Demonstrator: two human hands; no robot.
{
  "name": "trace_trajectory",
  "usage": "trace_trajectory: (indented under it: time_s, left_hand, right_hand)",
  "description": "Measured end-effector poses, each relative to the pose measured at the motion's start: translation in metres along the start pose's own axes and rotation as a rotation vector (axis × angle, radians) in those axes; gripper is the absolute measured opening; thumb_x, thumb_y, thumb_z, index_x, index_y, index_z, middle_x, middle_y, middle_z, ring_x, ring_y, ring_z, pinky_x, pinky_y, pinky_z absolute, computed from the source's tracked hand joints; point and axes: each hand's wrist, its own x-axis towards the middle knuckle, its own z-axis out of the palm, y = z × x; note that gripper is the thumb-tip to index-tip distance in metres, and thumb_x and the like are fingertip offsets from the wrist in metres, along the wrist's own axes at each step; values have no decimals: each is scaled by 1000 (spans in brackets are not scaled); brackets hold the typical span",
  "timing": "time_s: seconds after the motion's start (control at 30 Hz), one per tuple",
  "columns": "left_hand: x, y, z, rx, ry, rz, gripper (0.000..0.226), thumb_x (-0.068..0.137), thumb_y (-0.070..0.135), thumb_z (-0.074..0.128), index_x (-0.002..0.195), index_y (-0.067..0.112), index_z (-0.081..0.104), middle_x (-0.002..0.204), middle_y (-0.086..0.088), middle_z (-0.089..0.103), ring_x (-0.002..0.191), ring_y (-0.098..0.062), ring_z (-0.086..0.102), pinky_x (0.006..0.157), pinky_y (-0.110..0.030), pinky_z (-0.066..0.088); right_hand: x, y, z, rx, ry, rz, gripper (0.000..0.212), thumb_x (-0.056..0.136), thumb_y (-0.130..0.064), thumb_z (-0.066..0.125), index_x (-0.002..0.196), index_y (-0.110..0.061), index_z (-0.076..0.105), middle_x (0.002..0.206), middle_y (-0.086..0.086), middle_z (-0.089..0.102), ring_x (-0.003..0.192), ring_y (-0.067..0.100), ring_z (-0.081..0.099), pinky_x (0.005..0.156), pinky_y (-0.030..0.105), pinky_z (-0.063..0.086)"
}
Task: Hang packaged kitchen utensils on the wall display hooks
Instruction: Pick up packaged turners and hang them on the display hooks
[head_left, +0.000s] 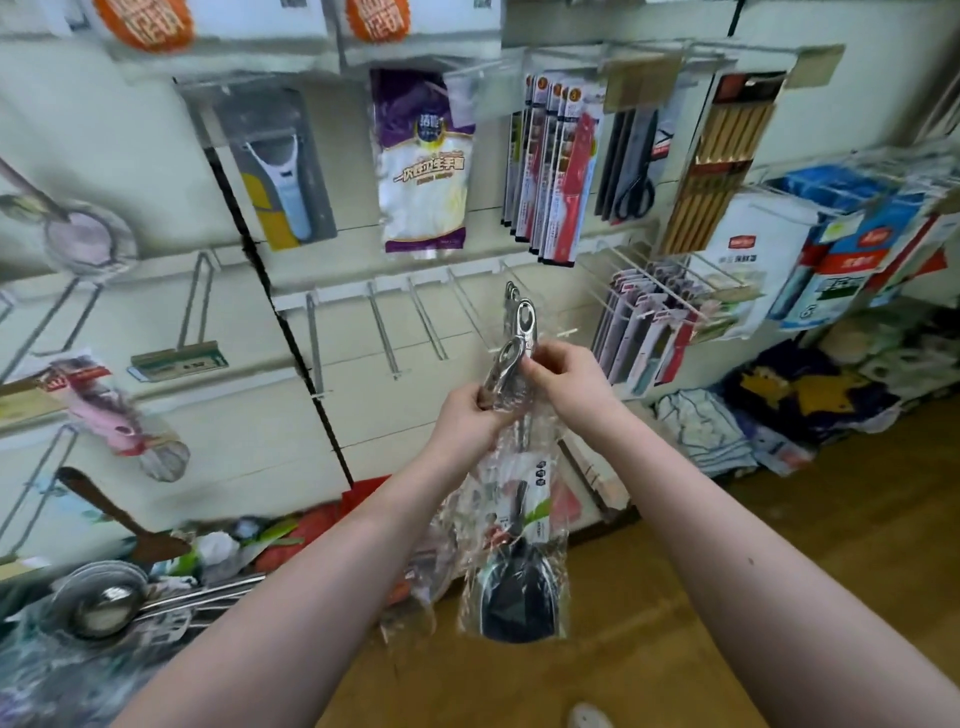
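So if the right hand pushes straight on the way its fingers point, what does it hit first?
First the metal handles that the right hand pinches; past them, probably the bare wire hooks, depth unclear.

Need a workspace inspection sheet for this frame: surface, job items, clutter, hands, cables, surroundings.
Surface: wall panel with a row of bare hooks at mid height.
Job's things: packaged utensils, metal handles bunched at the top, dark heads hanging down in clear wrap. Cannot tell if any handle is on a hook.
Clutter: ladles and loose wrapped goods heaped at the foot of the wall, on the left.
Hands: left hand grips the handles lower down; right hand pinches them near the top.
Cables: nothing seen.
Surroundings: peeler, glove pack, knives and scissors hang above; wood floor.
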Motion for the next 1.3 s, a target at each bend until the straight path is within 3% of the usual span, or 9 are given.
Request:
trace_trajectory:
  time_s: [0.1, 0.2, 0.3, 0.6, 0.77, 0.9, 1.03, 1.13, 1.3]
  left_hand:
    - [21, 0, 17, 22, 40, -27, 25, 79, 23, 76, 75, 8, 57, 57, 0, 43, 45, -8, 35, 49, -27, 30]
    - [39, 7, 37, 54, 85, -102, 25, 81, 28, 74, 73, 11, 59, 50, 7, 44, 39, -4, 37, 40, -19, 34]
    - [56, 12, 58, 85, 102, -112, 14, 82, 23, 73, 84, 12, 64, 49, 8, 54, 43, -4, 43, 41, -16, 36]
    - [80, 12, 99, 6, 369, -170, 53, 80, 19, 75, 125, 11, 48, 107, -14, 61, 62, -14, 54, 54, -25, 47]
    - [86, 5, 102, 8, 342, -163, 43, 83, 15, 71, 122, 17, 53, 100, 6, 62, 90, -10, 61, 72, -18, 48]
    - [98, -8, 99, 26, 331, -203, 40, 85, 11, 67, 122, 23, 56, 109, -2, 63, 97, -20, 62, 78, -22, 51]
    - [114, -28, 93, 74, 313, -262, 29, 85, 12, 67, 108, 29, 60, 111, -19, 61, 87, -25, 60, 81, -34, 53]
    - [124, -42, 89, 89, 293, -272, 31, 81, 15, 69, 111, 19, 62, 102, -12, 65, 83, -20, 61, 76, -30, 54]
    - [141, -67, 84, 54, 215, -316, 25, 85, 11, 66, 109, 14, 62, 93, -9, 68, 73, -15, 59, 63, -19, 49]
  right_hand:
    - [23, 15, -15, 43, -33, 2, 21, 93, -15, 57, 100, 4, 65, 95, 17, 68, 87, 24, 62, 80, 28, 49]
    - [47, 30, -34, 24, -64, -7, 16, 93, -14, 58, 95, 0, 65, 85, 11, 66, 70, 13, 55, 55, 5, 40]
    - [75, 46, -53, 33, -131, -2, 14, 93, -14, 57, 101, -4, 64, 87, 6, 64, 66, 7, 54, 48, 2, 37]
    - [119, 78, -85, 76, -279, 3, 31, 95, -16, 54, 121, -1, 58, 105, 5, 65, 80, 8, 57, 66, 15, 39]
    - [130, 92, -83, 87, -324, 52, 34, 94, -19, 56, 125, -5, 56, 112, 1, 63, 91, 11, 56, 80, 15, 41]
    - [136, 106, -72, 59, -347, 107, 27, 94, -18, 57, 118, -6, 61, 91, -3, 64, 87, 19, 64, 62, 12, 43]
    - [140, 117, -61, 8, -392, 180, 34, 96, -18, 51, 129, -10, 53, 106, -4, 61, 101, 15, 61, 58, 9, 44]
    - [146, 131, -50, -26, -382, 183, 32, 96, -19, 51, 126, -9, 55, 117, 4, 63, 108, 23, 60, 81, 25, 46]
    - [158, 152, -35, -40, -396, 310, 33, 96, -22, 51, 128, -13, 55, 94, -8, 63, 104, 33, 63, 87, 40, 52]
